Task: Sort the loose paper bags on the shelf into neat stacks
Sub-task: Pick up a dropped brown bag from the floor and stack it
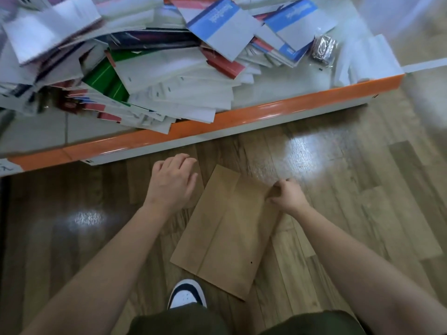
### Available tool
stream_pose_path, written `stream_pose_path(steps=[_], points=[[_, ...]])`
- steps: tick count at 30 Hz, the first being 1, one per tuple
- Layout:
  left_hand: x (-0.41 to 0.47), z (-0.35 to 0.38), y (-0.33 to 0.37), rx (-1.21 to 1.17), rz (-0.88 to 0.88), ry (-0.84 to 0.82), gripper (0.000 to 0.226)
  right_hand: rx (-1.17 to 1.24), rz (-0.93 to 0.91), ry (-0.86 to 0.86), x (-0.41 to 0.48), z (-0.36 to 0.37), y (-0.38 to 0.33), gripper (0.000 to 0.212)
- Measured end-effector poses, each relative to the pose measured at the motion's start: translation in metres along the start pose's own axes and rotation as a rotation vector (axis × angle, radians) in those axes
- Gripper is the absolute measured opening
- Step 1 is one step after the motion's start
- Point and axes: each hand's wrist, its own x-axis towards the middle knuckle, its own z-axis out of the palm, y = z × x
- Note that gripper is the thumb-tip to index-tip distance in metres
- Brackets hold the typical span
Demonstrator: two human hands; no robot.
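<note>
A flat brown paper bag (225, 233) hangs over the wooden floor in front of me. My right hand (286, 197) pinches its upper right edge. My left hand (171, 180) hovers just left of the bag's top corner, fingers loosely curved and holding nothing. On the shelf (278, 110) above lies a messy heap of paper bags (154, 76): white, blue-banded, red, green and dark ones, overlapping at all angles. A few blue-and-white bags (225, 27) lie on top at the back.
The shelf has a glossy orange front edge running diagonally. A small clear plastic packet (323, 48) lies on the shelf's bare right part beside white sheets (367, 59). My shoe (186, 294) stands on the floor below the brown bag.
</note>
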Motion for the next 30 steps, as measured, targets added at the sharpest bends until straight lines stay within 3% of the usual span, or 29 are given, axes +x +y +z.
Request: stream_pose_path(steps=[6,11,14,17,21,25,30], points=[[0.006,-0.030,0.014,-0.034,-0.013,0.045,0.031,0.196,-0.082,0.064,-0.024,-0.031,-0.011,0.019],[-0.004,-0.114,0.039,-0.070,0.015,-0.006,0.032,0.443,-0.140,0.203,-0.093,-0.103,-0.051,0.018],[-0.012,-0.189,0.055,-0.043,0.032,-0.075,0.035,0.522,-0.158,0.244,-0.148,-0.161,-0.085,0.034],[-0.015,-0.275,0.071,-0.032,0.022,-0.113,0.040,0.518,-0.156,0.271,-0.199,-0.229,-0.116,0.028],[-0.022,-0.401,0.100,-0.036,0.070,-0.043,0.038,0.470,-0.185,0.376,-0.271,-0.340,-0.157,0.013],[-0.030,-0.519,0.133,-0.129,0.062,0.001,0.039,0.495,-0.268,0.463,-0.347,-0.447,-0.199,0.016],[-0.040,-0.644,0.163,-0.155,0.097,0.186,0.044,0.433,-0.413,0.525,-0.428,-0.558,-0.254,0.011]])
